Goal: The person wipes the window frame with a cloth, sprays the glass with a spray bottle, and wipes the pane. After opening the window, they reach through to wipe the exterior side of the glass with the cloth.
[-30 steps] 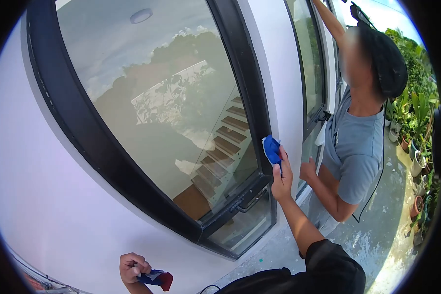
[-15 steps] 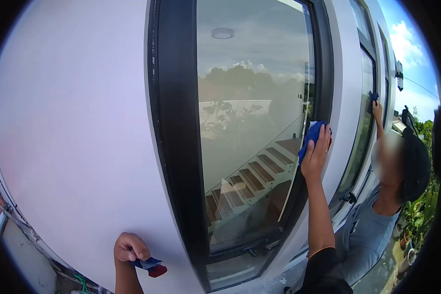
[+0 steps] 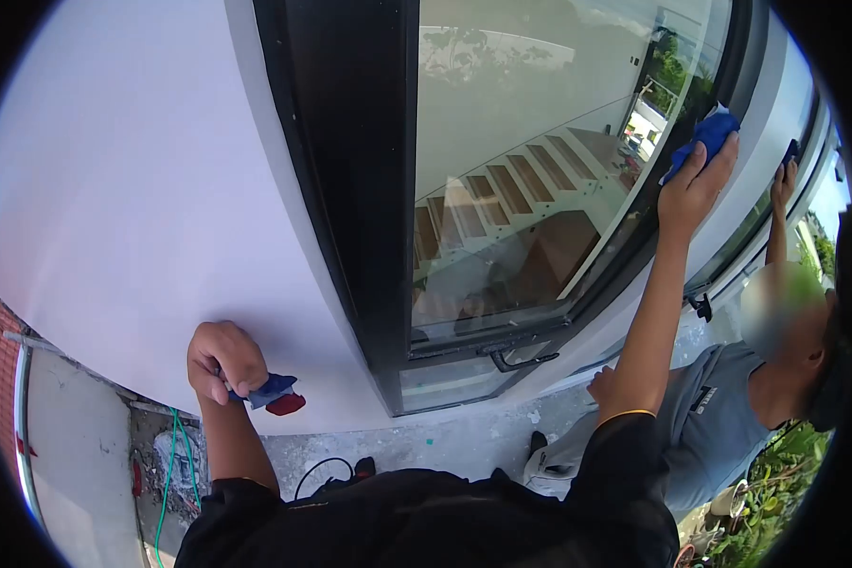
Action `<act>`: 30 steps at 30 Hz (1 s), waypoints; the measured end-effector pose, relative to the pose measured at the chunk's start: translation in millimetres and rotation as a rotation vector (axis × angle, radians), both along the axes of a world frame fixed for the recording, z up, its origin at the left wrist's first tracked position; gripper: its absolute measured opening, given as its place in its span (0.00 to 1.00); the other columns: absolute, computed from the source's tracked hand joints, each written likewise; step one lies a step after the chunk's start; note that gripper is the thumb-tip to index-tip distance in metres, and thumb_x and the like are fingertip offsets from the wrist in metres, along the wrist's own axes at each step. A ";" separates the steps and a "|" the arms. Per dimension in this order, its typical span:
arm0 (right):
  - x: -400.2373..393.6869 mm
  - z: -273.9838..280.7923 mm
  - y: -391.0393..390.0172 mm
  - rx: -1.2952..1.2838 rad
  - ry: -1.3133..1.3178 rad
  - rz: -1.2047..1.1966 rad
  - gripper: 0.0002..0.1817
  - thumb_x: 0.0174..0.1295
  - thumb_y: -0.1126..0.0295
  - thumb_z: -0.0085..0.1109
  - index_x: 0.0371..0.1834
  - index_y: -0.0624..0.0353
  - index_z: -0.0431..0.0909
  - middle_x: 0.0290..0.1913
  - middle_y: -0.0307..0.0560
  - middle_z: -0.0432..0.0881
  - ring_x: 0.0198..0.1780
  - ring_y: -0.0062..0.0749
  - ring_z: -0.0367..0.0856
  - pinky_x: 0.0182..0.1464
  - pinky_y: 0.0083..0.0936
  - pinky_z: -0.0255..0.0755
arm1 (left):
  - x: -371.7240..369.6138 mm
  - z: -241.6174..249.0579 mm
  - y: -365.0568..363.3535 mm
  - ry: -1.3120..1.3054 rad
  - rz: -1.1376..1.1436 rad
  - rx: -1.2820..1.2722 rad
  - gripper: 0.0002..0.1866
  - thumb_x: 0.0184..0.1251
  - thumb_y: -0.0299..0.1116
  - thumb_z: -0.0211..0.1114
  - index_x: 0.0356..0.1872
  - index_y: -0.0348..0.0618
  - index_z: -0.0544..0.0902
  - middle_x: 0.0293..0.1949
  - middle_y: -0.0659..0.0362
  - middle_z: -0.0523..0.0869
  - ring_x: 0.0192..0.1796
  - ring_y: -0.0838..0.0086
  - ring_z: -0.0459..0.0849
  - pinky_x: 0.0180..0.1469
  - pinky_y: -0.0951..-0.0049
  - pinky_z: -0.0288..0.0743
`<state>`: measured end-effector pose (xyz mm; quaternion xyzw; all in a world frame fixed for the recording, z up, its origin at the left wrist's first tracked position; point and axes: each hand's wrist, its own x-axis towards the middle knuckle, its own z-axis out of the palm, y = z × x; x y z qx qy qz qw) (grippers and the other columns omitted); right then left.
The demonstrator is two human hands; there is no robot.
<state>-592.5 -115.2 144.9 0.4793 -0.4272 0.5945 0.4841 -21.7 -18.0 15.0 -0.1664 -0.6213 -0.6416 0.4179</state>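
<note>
My right hand (image 3: pixel 696 187) presses a blue cloth (image 3: pixel 715 131) against the right side of the dark window frame (image 3: pixel 754 66), beside the glass pane (image 3: pixel 511 104). Its fingers are closed over the cloth. At the lower left, my left hand (image 3: pixel 225 360) is curled around a blue, grey and red cloth (image 3: pixel 273 390), in front of the white wall (image 3: pixel 142 208). Part of that cloth hangs out from under the fingers. Stairs and reflections show in the glass. A black window handle (image 3: pixel 530 360) sits on the lower frame.
To the right, a person in a grey shirt (image 3: pixel 719 417) reaches up to another window with a dark cloth (image 3: pixel 791 151). Potted plants (image 3: pixel 767 492) stand behind them. A green hose (image 3: pixel 168 483) lies by the low wall (image 3: pixel 80 454) at left. Scuffed concrete (image 3: pixel 417 445) lies below.
The view has tilted down, bringing my torso and the floor into sight. My right hand stays on the right frame with its cloth; my left still holds its cloth.
</note>
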 end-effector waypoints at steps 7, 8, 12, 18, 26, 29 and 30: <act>35.0 -273.5 27.2 0.465 -0.425 -0.008 0.34 0.81 0.60 0.40 0.80 0.74 0.47 0.77 0.76 0.56 0.78 0.70 0.56 0.77 0.51 0.53 | 3.0 -0.4 5.1 -0.059 0.033 0.088 0.03 0.58 0.14 0.65 0.34 0.27 0.82 0.22 0.56 0.74 0.15 0.82 0.63 0.16 0.76 0.51; 37.1 -293.2 30.5 0.527 -0.522 -0.012 0.34 0.81 0.61 0.40 0.80 0.75 0.47 0.77 0.77 0.58 0.77 0.70 0.58 0.76 0.49 0.56 | 2.4 -2.1 3.4 -0.063 0.016 0.091 0.04 0.59 0.13 0.65 0.34 0.27 0.82 0.24 0.57 0.73 0.16 0.83 0.62 0.17 0.76 0.51; 76.9 -278.7 49.4 0.657 -1.133 0.164 0.33 0.78 0.68 0.43 0.80 0.75 0.47 0.72 0.76 0.66 0.70 0.68 0.70 0.70 0.44 0.66 | 6.0 -9.5 6.1 -0.068 0.058 0.107 0.06 0.60 0.11 0.62 0.36 0.30 0.82 0.30 0.59 0.69 0.18 0.85 0.61 0.20 0.78 0.54; 159.5 -263.3 87.3 0.529 -0.886 0.368 0.32 0.73 0.73 0.48 0.79 0.73 0.54 0.71 0.71 0.70 0.69 0.58 0.73 0.72 0.38 0.63 | 4.2 -12.3 6.5 -0.077 0.086 0.080 0.08 0.60 0.11 0.63 0.38 0.30 0.81 0.32 0.58 0.68 0.19 0.87 0.60 0.21 0.80 0.57; 294.3 -331.3 108.3 0.613 0.356 0.508 0.31 0.72 0.72 0.54 0.76 0.72 0.62 0.78 0.70 0.61 0.81 0.71 0.52 0.79 0.62 0.42 | 2.6 -12.7 11.1 -0.102 0.107 0.084 0.07 0.60 0.12 0.65 0.39 0.28 0.82 0.31 0.58 0.69 0.20 0.85 0.63 0.23 0.81 0.60; 306.9 -280.4 76.6 0.471 0.307 0.455 0.30 0.73 0.71 0.52 0.76 0.72 0.64 0.77 0.71 0.63 0.80 0.71 0.54 0.79 0.63 0.42 | 5.0 -5.2 10.1 -0.144 0.123 0.093 0.07 0.60 0.13 0.66 0.39 0.29 0.83 0.30 0.58 0.70 0.21 0.83 0.65 0.24 0.80 0.62; 308.3 -255.0 75.4 0.436 0.267 0.453 0.29 0.74 0.70 0.52 0.75 0.73 0.64 0.77 0.72 0.63 0.80 0.71 0.55 0.80 0.62 0.41 | 4.4 -7.5 11.7 -0.164 0.126 0.120 0.06 0.60 0.14 0.67 0.38 0.30 0.84 0.30 0.58 0.71 0.22 0.83 0.66 0.24 0.80 0.63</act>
